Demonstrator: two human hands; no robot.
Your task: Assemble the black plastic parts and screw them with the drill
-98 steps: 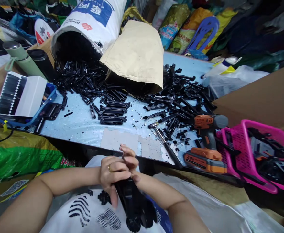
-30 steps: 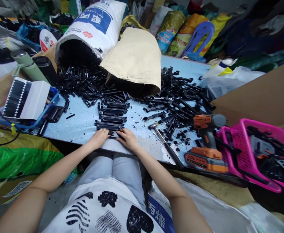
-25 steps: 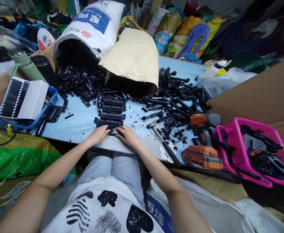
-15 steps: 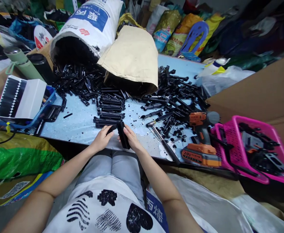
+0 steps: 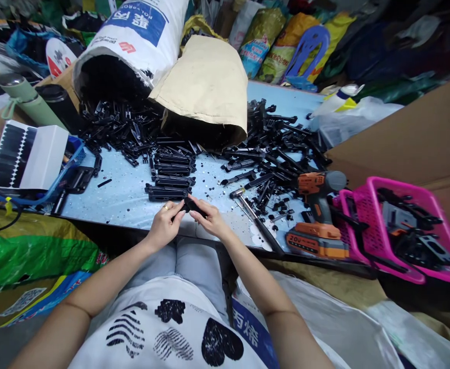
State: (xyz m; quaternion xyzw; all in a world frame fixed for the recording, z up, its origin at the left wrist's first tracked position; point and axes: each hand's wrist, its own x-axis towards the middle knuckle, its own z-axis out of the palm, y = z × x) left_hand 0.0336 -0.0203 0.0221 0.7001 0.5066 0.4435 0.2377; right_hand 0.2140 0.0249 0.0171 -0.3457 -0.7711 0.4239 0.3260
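My left hand (image 5: 165, 224) and my right hand (image 5: 211, 218) meet at the front edge of the table, both closed on a small black plastic part (image 5: 191, 205). Fingers cover most of it, so its full shape is hidden. A ring shows on my left hand. Just beyond my hands lie several long black plastic pieces (image 5: 170, 192), laid side by side in a column. To the right of my right hand, a hammer (image 5: 259, 220) with a dark grip rests at a slant among loose screws and small black bits.
An orange cordless drill (image 5: 317, 225) stands at right beside a pink basket (image 5: 371, 225) of black parts. Heaps of black parts spill from a white sack (image 5: 133, 56) and a tan sack (image 5: 205, 82). A blue basket (image 5: 52, 192) and a green bottle (image 5: 31, 100) are at left.
The long black part that stood upright in my right hand is now turned down and mostly covered by fingers. Both hands have come together around it.
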